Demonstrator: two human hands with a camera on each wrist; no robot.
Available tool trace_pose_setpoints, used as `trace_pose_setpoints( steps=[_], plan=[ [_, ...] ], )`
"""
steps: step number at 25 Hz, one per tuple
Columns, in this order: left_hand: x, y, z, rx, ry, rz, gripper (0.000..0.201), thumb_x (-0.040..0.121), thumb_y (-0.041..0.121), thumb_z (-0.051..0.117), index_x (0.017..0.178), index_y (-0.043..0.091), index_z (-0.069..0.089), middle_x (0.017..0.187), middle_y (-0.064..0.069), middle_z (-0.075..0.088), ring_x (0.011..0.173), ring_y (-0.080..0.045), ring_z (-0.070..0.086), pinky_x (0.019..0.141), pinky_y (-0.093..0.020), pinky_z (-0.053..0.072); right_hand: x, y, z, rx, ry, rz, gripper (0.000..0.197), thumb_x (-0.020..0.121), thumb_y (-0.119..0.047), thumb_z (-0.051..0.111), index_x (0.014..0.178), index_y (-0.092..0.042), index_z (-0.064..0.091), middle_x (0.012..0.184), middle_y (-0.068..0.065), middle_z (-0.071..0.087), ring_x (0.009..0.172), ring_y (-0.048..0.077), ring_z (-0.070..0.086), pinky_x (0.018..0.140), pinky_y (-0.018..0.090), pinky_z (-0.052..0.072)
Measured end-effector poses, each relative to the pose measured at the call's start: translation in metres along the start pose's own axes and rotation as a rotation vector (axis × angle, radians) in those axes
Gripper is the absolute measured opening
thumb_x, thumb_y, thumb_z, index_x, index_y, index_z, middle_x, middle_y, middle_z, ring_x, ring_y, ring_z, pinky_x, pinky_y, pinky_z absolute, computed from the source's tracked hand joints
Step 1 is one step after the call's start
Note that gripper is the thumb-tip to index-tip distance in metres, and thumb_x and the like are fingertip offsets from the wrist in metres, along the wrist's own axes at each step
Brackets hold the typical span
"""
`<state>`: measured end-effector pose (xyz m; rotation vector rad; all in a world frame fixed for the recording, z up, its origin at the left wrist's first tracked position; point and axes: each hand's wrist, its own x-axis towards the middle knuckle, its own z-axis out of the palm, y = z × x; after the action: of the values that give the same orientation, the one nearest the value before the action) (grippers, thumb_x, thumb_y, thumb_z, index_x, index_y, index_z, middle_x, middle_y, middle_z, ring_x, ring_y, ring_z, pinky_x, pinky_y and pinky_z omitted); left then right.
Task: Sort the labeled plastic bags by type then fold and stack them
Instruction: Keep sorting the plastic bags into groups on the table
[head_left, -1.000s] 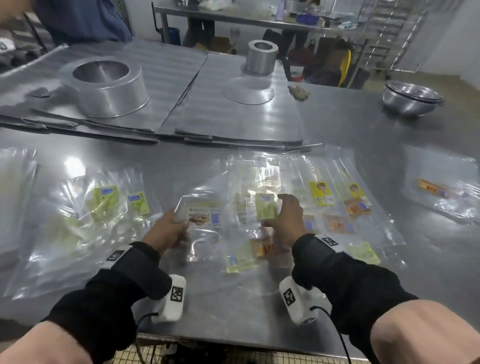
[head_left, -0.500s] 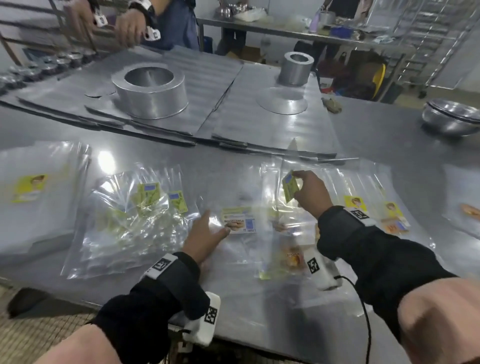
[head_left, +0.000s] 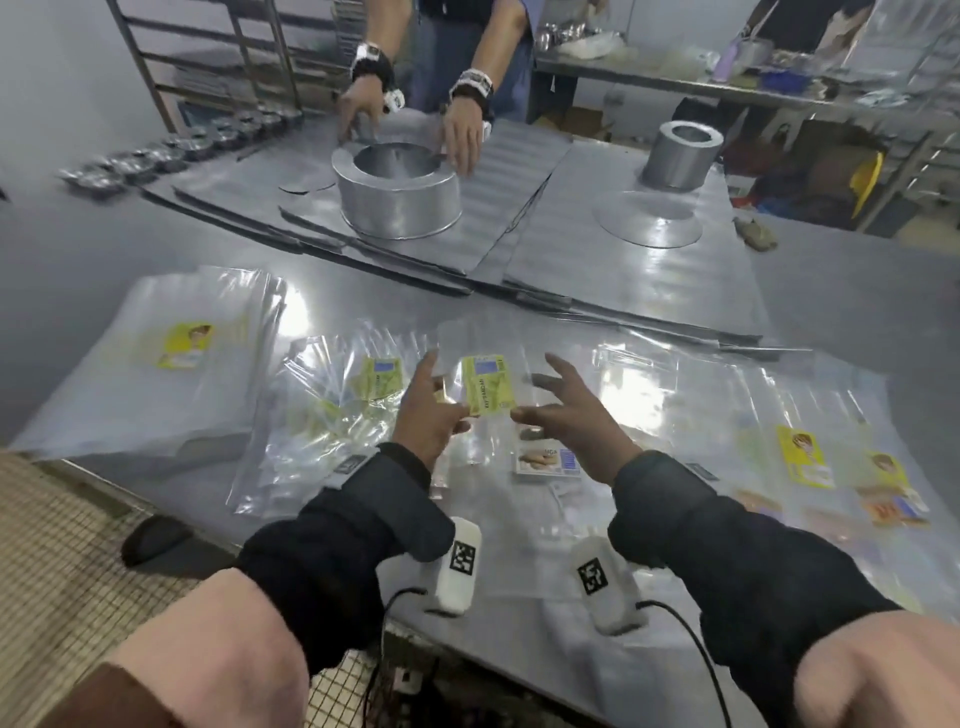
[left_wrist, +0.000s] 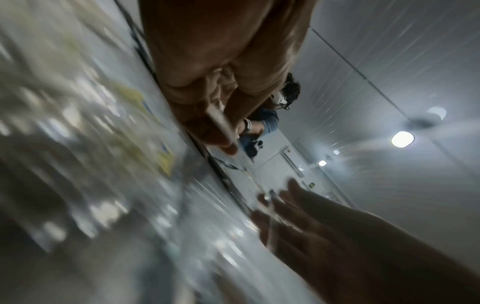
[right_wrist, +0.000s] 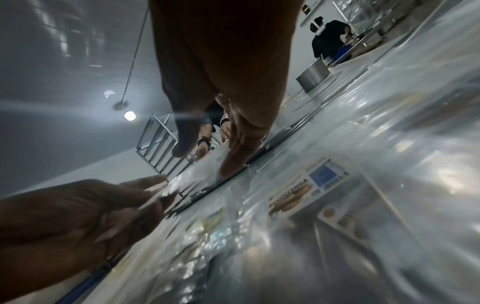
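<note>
A clear bag with a green-yellow label (head_left: 485, 384) hangs above the steel table (head_left: 857, 322) between my two hands. My left hand (head_left: 431, 410) pinches its left edge between thumb and fingers; the left wrist view shows the film (left_wrist: 221, 123) in that pinch. Just right of the label, my right hand (head_left: 561, 410) is open with spread fingers and holds nothing. A loose pile of green-labelled bags (head_left: 332, 415) lies to the left. A biscuit-labelled bag (head_left: 545, 460) lies below the hands.
A flat stack of large bags with a yellow label (head_left: 184, 345) lies far left. Mixed yellow- and orange-labelled bags (head_left: 802, 452) cover the table's right side. Across the table another person's hands (head_left: 462, 135) work at a round metal tin (head_left: 400, 192) on metal sheets; a smaller cylinder (head_left: 685, 156) stands back right.
My right hand lifted the green-labelled bag from the mixed pile and carried it left. My left hand rose off the table and took its edge, and the right hand has opened.
</note>
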<state>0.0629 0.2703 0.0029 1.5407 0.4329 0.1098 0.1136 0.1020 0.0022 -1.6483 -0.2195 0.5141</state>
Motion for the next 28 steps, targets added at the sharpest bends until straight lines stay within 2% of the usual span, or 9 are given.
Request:
trace_pose_setpoints(
  steps=[2,4,9,12,16,20,23,26,28],
  plan=[
    [0.009,-0.008,-0.029,0.076,0.115,0.034,0.079,0.083,-0.02,0.045,0.148,0.021,0.025,0.128,-0.005,0.046,0.08,-0.016,0.056,0.046,-0.012,0.043,0.003,0.008,0.003,-0.199,0.018,0.043,0.088,0.08,-0.011,0.073,0.149,-0.017,0.018,0.143,0.006,0.039,0.112,0.025,0.055,0.082,0.028,0.048],
    [0.015,-0.018,-0.064,0.232,0.218,0.055,0.077,0.081,-0.02,0.04,0.146,0.019,0.029,0.134,-0.005,0.05,0.086,-0.024,0.06,0.046,-0.014,0.041,0.004,0.017,-0.001,-0.417,0.074,0.05,0.083,0.079,-0.011,0.074,0.146,-0.015,0.025,0.143,0.009,0.039,0.115,0.025,0.05,0.081,0.019,0.044],
    [0.028,-0.04,-0.122,0.534,0.333,-0.009,0.071,0.084,-0.017,0.041,0.147,0.013,0.03,0.142,-0.01,0.044,0.118,-0.031,0.051,0.076,-0.025,0.04,-0.001,0.038,-0.026,-0.772,0.183,0.131,0.073,0.077,-0.015,0.075,0.14,-0.011,0.036,0.14,0.013,0.044,0.126,0.029,0.043,0.102,0.036,0.038],
    [0.035,-0.047,-0.128,0.658,0.287,-0.012,0.062,0.086,-0.011,0.05,0.143,0.01,0.038,0.144,-0.018,0.039,0.125,-0.034,0.045,0.095,-0.032,0.038,-0.005,0.041,-0.034,-0.835,0.191,0.15,0.071,0.078,-0.015,0.073,0.139,-0.011,0.037,0.14,0.012,0.044,0.126,0.029,0.043,0.102,0.035,0.037],
    [0.034,-0.045,-0.117,0.851,0.315,-0.075,0.056,0.087,0.003,0.053,0.14,0.019,0.043,0.153,-0.013,0.025,0.137,-0.035,0.027,0.111,-0.043,0.027,-0.013,0.036,-0.039,-0.818,0.185,0.074,0.074,0.078,-0.022,0.075,0.141,-0.013,0.036,0.144,0.007,0.04,0.13,0.025,0.039,0.103,0.032,0.033],
    [0.02,-0.027,-0.078,0.911,0.415,0.094,0.044,0.09,0.012,0.055,0.133,0.02,0.052,0.152,-0.009,0.027,0.138,-0.033,0.025,0.11,-0.045,0.023,-0.025,0.037,-0.048,-1.158,-0.041,0.11,0.09,0.077,-0.05,0.069,0.149,-0.025,0.021,0.158,0.005,0.01,0.146,0.025,0.008,0.117,0.047,0.013],
    [0.005,-0.024,-0.03,0.667,0.224,0.276,0.037,0.09,0.008,0.056,0.126,0.012,0.055,0.14,-0.01,0.043,0.13,-0.027,0.039,0.106,-0.034,0.03,-0.037,0.058,-0.051,-1.277,-0.177,0.211,0.088,0.081,-0.062,0.056,0.15,-0.036,0.008,0.159,0.002,-0.01,0.146,0.026,-0.012,0.113,0.058,-0.001],
    [-0.014,-0.026,0.013,0.479,-0.007,0.164,0.037,0.092,0.014,0.056,0.129,0.011,0.051,0.134,-0.008,0.051,0.119,-0.024,0.051,0.094,-0.027,0.038,-0.042,0.074,-0.051,-1.321,-0.183,0.186,0.064,0.094,-0.054,0.039,0.149,-0.04,0.008,0.159,0.002,-0.011,0.146,0.024,-0.012,0.112,0.059,-0.009],
    [-0.021,-0.026,0.033,0.457,-0.103,0.041,0.048,0.093,0.027,0.057,0.135,0.01,0.043,0.139,-0.01,0.046,0.123,-0.024,0.048,0.099,-0.03,0.038,-0.04,0.073,-0.053,-1.204,-0.111,0.153,0.05,0.099,-0.045,0.034,0.147,-0.041,0.019,0.16,0.001,-0.002,0.147,0.02,-0.004,0.112,0.057,-0.01]
  ],
)
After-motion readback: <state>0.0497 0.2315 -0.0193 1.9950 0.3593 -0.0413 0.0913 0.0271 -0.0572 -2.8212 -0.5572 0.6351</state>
